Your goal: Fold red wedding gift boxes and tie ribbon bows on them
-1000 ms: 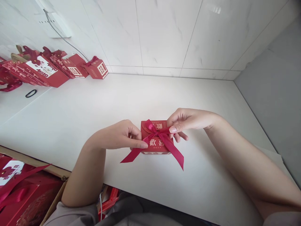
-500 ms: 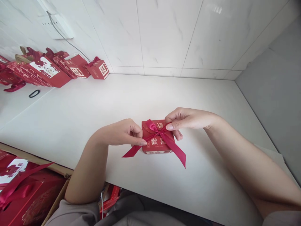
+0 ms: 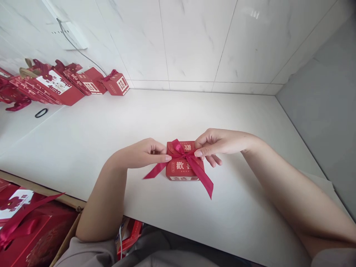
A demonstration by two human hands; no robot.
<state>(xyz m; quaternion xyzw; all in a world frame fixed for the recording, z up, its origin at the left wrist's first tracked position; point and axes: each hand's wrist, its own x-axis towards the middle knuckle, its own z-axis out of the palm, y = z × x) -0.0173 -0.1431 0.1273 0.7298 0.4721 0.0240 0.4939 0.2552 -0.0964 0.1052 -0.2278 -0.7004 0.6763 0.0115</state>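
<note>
A small red gift box (image 3: 180, 172) with gold characters lies on the white table (image 3: 194, 111). Around its top runs a dark pink ribbon (image 3: 203, 178), crossed in a knot at the middle, with one loop standing up and two tails hanging over the front. At the left edge of the box, my left hand (image 3: 150, 152) pinches the ribbon between thumb and index finger. My right hand (image 3: 214, 144) grips the ribbon at the right side of the knot, its lower fingers loosely spread beside the box.
Against the tiled wall at the back left stand a small red box (image 3: 116, 84) and several red gift bags (image 3: 61, 87). A black band (image 3: 41, 113) lies before them. At lower left, a cardboard carton (image 3: 71, 200) holds more red bags. A grey wall (image 3: 322, 85) bounds the right.
My left hand has moved slightly up, lifting the ribbon it pinches to knot level. The right tail has drawn a little to the left, and my right lower fingers have spread outward.
</note>
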